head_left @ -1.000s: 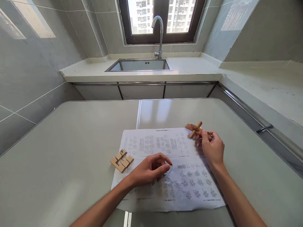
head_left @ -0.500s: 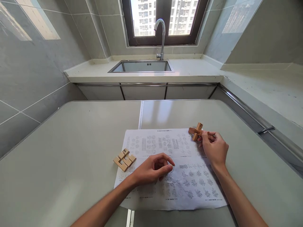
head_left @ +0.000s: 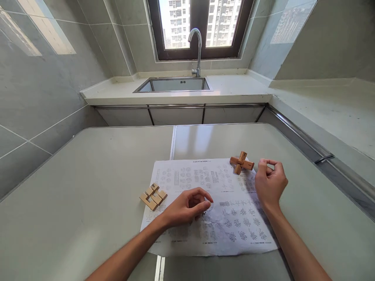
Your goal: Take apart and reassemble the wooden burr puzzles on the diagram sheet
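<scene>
A brown wooden interlocking puzzle (head_left: 241, 162), shaped like a cross with arms sticking out, rests at the upper right corner of a printed sheet (head_left: 216, 230). Just right of it, apart from it, my right hand (head_left: 271, 182) is raised with its fingers curled in and nothing visible in them. My left hand (head_left: 189, 207) rests on the middle of the sheet, loosely bent, a small gap between thumb and forefinger, holding nothing. Pale wooden notched pieces (head_left: 154, 196), one marked with a 3, lie together over the sheet's left edge. Rows of small diagrams cover the sheet.
The grey table (head_left: 88, 187) has a seam down its middle. Beyond it is a white counter (head_left: 234, 86) with a sink (head_left: 175, 91) and a tap (head_left: 199, 50) under a window. Tiled walls and a ledge (head_left: 331, 101) flank the table.
My right hand has let go of the brown wooden puzzle and drawn slightly right, its fingers curling in. The puzzle stays on the sheet's corner. My left hand keeps its pose.
</scene>
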`<state>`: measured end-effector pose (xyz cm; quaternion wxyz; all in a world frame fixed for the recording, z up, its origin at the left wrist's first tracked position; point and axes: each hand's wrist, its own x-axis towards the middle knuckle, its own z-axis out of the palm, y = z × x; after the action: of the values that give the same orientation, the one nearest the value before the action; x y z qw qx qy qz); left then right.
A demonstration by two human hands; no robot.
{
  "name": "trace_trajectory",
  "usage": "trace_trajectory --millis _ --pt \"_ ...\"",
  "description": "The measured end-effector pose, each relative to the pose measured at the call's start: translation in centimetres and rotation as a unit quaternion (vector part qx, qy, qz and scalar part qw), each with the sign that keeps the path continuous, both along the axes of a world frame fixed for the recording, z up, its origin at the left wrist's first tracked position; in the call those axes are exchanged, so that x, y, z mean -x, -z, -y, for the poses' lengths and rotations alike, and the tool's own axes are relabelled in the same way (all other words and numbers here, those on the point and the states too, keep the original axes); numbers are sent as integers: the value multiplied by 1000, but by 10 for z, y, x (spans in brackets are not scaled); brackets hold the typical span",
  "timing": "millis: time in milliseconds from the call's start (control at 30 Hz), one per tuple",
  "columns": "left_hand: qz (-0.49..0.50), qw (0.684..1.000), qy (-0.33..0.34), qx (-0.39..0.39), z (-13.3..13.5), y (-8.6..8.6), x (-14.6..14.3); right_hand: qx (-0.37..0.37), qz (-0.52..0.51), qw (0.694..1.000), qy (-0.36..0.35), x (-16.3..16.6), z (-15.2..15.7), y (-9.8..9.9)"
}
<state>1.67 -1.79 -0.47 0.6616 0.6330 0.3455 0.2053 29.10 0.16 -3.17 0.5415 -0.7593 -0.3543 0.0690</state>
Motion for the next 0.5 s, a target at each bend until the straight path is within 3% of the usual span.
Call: trace_trajectory --millis 133,267,367,500 --pt "-51 991 18 -120 10 -11 9 -43 54 989 -132 25 11 5" --pt "-158 957 -26 -243 22 -23 35 -44 98 931 -348 53 18 18" --pt "-235 900 -124 -346 27 -23 61 -31 100 904 -416 62 20 25" --pt "-325 784 -278 -450 30 -8 93 -21 115 897 -426 63 20 25"
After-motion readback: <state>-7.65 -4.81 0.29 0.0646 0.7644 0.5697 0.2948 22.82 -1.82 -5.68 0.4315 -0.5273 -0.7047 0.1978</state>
